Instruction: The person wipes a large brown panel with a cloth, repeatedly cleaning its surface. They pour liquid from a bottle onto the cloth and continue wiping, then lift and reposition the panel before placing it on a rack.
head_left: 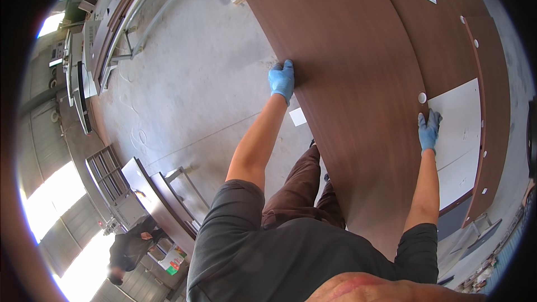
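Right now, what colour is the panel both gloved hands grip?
Dark brown wood-grain panel, clearest in the head view.

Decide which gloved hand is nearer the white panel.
Right. The right hand grips the brown board edge beside the white panel; the left hand holds the board's opposite edge.

Grey concrete floor (190, 78), metal racks (120, 28) at left, bright daylight openings (45, 207)

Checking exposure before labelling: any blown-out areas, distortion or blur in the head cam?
Head view: daylight openings at lower left are blown out white; strong fisheye bends the dark brown wood-grain panel edges, with a black rim vignette; both blue-gloved hands, left hand and right hand, look sharp, with no visible motion blur.
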`<state>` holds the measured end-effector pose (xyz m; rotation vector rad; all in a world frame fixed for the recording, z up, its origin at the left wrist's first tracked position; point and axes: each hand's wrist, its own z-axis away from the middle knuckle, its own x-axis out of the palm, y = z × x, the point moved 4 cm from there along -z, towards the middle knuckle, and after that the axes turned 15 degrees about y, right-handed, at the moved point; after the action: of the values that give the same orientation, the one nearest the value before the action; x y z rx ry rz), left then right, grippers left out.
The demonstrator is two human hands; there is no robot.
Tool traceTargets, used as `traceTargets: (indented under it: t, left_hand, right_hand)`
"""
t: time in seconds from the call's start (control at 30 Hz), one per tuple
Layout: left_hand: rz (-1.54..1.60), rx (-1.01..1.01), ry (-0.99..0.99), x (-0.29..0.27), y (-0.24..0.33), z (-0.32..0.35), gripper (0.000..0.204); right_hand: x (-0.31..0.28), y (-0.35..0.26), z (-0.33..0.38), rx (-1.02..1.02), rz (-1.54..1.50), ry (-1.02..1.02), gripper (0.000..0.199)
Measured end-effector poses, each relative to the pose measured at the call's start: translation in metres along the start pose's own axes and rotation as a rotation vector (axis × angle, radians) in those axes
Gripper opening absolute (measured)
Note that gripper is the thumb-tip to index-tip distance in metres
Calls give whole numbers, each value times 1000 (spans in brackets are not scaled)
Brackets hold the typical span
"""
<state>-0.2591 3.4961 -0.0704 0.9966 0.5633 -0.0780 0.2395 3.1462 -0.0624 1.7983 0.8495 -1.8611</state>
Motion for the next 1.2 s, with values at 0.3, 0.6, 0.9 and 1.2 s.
traceTargets:
  t: [0.3,0.6,0.9,1.2]
  left_hand:
    - [-99,39,-20,-4,7,-2,39]
    - [26,-2,-122,-1,-7,-17,43]
    - [-126,-105,-176,4,-11,-54,46]
    - [-906,1369,159,63,32,152,85]
  right_hand:
    - [-4,-1,-3,48,-32,-52,73]
    - [-10,-10,-6,-6,-56,-60,78]
    - [-79,-90,30,112,-6,386,67]
    - [-145,20,279,419,-180,417,62]
